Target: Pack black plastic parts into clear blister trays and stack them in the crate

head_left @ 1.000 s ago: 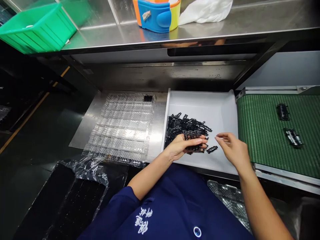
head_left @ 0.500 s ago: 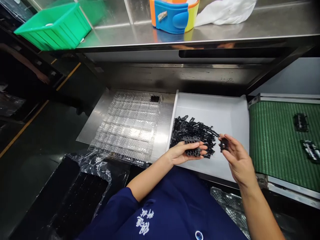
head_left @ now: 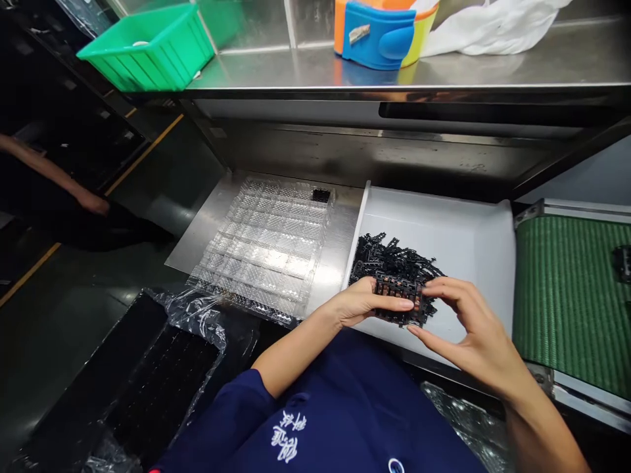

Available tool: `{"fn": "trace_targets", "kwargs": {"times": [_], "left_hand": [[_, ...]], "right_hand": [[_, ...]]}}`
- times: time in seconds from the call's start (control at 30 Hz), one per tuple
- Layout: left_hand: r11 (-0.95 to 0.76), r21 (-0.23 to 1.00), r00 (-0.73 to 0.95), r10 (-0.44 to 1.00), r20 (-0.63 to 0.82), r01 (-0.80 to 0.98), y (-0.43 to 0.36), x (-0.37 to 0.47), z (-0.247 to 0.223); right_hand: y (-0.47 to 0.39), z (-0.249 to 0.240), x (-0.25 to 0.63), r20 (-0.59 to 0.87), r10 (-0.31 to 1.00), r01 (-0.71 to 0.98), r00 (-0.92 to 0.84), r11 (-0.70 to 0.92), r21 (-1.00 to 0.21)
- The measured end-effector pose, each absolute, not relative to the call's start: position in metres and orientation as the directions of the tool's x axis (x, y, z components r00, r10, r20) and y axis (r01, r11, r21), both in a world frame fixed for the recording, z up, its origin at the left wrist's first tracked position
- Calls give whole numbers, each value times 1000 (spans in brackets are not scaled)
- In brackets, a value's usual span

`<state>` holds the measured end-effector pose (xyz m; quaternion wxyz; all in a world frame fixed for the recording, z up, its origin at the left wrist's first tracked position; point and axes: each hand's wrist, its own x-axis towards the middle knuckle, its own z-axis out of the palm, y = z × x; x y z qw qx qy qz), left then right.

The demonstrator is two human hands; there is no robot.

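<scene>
My left hand [head_left: 362, 303] is closed around a row of black plastic parts [head_left: 394, 289], its thumb lying across the front. They are small and latticed, with skin showing through the gaps. At the right end of that row, my right hand [head_left: 473, 328] has its fingertips and thumb on either side of the end part, curved in a wide pinch. Just behind the hands, a heap of loose black parts [head_left: 389, 253] lies in a white tray [head_left: 444, 210]. To the left is a clear plastic blister tray [head_left: 261, 243] with one dark block [head_left: 321, 196] in its far right corner.
A green conveyor belt [head_left: 572, 295] carries a dark part [head_left: 622, 263] at right. Above, a steel shelf [head_left: 296, 75] holds a green bin [head_left: 148, 52], a blue-orange container [head_left: 379, 36] and a white bag [head_left: 493, 29]. Black trays in plastic [head_left: 162, 374] lie lower left. Another person's arm [head_left: 54, 174] shows at far left.
My right hand has brought a single black part leftward to the row in my left hand. My left thumb now presses across the row. The view has shifted; the other person's arm is farther into view.
</scene>
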<state>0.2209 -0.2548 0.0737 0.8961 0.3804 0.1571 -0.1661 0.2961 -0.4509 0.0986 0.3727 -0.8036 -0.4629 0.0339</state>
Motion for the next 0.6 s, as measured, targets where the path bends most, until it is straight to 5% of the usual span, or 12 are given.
{"fn": "trace_targets", "kwargs": {"times": [0.17,0.4,0.6], "left_hand": [[666,623,897,-172,-406,410,-248,214,73],[828,440,894,-152,-422,348,-237,201,67],[820,480,917,-125,-379,310,-223,191,69]], "right_hand": [[-444,106,304,196,851,752,488,-295,-590],[-419,98,305,272,821,674,502,-174,-718],[-395,91,304,301,870,732,390,-95,-675]]}}
